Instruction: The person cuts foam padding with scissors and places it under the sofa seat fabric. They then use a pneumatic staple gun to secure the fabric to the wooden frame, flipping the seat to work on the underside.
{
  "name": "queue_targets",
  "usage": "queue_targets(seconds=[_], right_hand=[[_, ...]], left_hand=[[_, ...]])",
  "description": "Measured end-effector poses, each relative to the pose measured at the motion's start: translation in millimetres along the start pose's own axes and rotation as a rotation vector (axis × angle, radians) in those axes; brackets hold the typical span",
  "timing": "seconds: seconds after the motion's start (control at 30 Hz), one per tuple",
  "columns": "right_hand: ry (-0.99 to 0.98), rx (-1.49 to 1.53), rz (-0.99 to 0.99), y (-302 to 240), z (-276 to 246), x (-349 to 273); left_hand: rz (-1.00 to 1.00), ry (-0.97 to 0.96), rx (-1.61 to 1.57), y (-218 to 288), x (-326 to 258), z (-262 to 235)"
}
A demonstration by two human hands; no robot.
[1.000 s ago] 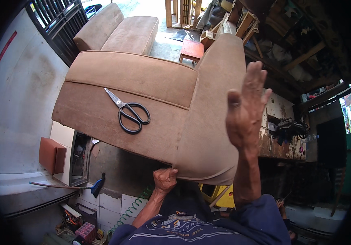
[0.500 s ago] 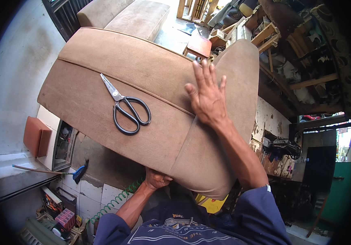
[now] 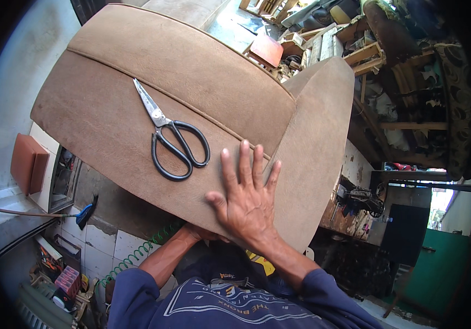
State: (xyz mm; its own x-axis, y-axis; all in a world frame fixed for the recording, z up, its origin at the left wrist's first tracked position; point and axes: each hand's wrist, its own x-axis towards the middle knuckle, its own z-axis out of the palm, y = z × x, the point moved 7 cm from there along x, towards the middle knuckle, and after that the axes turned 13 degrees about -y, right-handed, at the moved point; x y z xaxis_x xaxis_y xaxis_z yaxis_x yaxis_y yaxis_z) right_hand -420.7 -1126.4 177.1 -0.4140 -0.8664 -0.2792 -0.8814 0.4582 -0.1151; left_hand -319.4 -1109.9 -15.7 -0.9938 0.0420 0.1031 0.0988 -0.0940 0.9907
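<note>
A brown upholstered sofa (image 3: pixel 109 115) with piped seams fills the middle of the view, tilted before me. My right hand (image 3: pixel 248 211) lies flat on its seat cover, fingers spread, near where the seat meets the armrest (image 3: pixel 318 131). Large scissors (image 3: pixel 172 134) with black loop handles rest on the fabric left of that hand, blades partly apart, touched by neither hand. My left hand (image 3: pixel 205 233) is tucked at the near lower edge of the sofa, mostly hidden by it. Its fingers look curled; whatever they hold is out of sight.
A green coiled hose (image 3: pixel 137 253) runs beside my left forearm. At left are a blue-headed broom (image 3: pixel 84 213), a reddish-brown box-like piece (image 3: pixel 29 164) and a crate of tools (image 3: pixel 63 285). A dark sewing machine (image 3: pixel 361 197) stands right. Wooden frames and scraps (image 3: pixel 367 57) pile up far right.
My right hand has come down and nearer, from the backrest and armrest area onto the seat cover. The sofa looms larger with the scissors still on it. My left hand is more hidden.
</note>
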Motion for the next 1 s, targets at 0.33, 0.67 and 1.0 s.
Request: queue_targets(seconds=[0.33,0.67,1.0], right_hand=[[0.175,0.21,-0.117,-32.3,-38.1,-53.2],[0.013,0.117,-0.262,43.5,-40.4,-55.7],[0.017,0.079,0.107,135.1,-42.4,27.7]], left_hand=[[0.114,0.275,0.388,92.9,16.2,-26.2],[0.213,0.258,0.323,44.7,5.1,-1.4],[0.267,0.405,0.02,56.1,2.6,1.2]])
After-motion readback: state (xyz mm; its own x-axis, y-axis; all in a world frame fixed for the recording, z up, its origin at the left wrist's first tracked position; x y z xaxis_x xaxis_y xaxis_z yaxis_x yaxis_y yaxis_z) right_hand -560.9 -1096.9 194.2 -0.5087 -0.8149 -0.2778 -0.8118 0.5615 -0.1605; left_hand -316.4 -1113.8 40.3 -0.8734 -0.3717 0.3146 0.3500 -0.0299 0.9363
